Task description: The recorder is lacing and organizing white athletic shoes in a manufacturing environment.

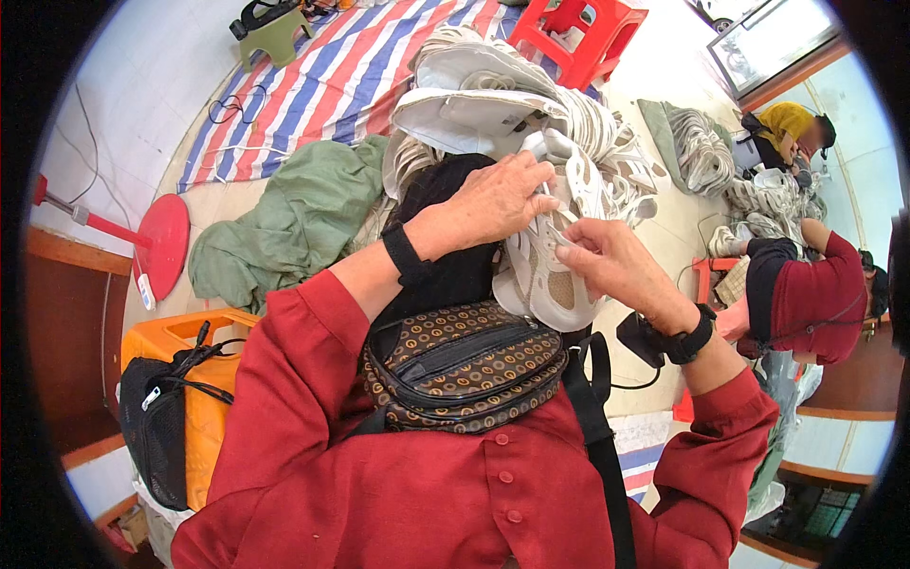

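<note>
A white and beige shoe upper lies over my lap, its toe toward me. My left hand is closed at its collar end, fingers pinched on the pale edge. Opposite it, my right hand grips the side of the same upper, thumb and fingertips together by the lacing area. Exactly what the fingertips pinch is partly hidden. Just beyond both hands rises a big pile of similar white uppers, some nested in a row. A brown patterned waist bag sits against my body.
Green cloth lies left of the pile, on the floor. A red stool stands behind it on a striped sheet. An orange stool with a black bag is at my left. Two people sit at right among more uppers.
</note>
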`<state>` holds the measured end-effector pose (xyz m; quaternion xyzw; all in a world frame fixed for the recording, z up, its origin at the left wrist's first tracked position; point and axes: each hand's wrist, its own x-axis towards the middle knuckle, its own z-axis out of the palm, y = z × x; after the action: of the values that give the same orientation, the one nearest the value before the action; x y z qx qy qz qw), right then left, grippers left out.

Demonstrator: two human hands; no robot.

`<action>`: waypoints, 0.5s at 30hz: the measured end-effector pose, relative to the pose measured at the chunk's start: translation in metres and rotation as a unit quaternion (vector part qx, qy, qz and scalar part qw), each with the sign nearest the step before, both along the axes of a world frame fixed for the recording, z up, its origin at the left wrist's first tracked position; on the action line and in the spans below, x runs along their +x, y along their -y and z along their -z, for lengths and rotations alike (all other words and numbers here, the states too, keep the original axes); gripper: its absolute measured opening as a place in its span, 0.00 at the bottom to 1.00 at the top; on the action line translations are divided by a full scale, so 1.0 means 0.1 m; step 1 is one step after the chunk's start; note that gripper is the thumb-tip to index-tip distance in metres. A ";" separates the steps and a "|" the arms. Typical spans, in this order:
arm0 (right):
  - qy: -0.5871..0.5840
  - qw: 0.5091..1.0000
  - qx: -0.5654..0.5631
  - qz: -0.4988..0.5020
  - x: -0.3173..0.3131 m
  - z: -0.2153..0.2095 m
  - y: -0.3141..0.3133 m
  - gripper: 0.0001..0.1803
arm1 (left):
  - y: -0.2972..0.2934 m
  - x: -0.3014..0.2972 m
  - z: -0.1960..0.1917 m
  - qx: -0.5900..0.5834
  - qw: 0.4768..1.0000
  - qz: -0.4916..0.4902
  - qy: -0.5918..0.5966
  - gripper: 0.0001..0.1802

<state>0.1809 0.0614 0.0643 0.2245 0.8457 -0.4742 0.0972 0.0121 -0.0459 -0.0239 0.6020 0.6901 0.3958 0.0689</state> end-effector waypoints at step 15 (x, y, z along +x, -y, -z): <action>-0.094 0.965 -0.074 -0.232 0.34 -0.05 0.00 0.22 | 0.21 0.15 -0.13 0.162 0.984 -0.009 -0.070 0.11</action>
<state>0.2145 0.0618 0.0695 -0.0316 0.8426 -0.5188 0.1409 0.0276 -0.0669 -0.0111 0.6251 0.6254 0.4598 -0.0818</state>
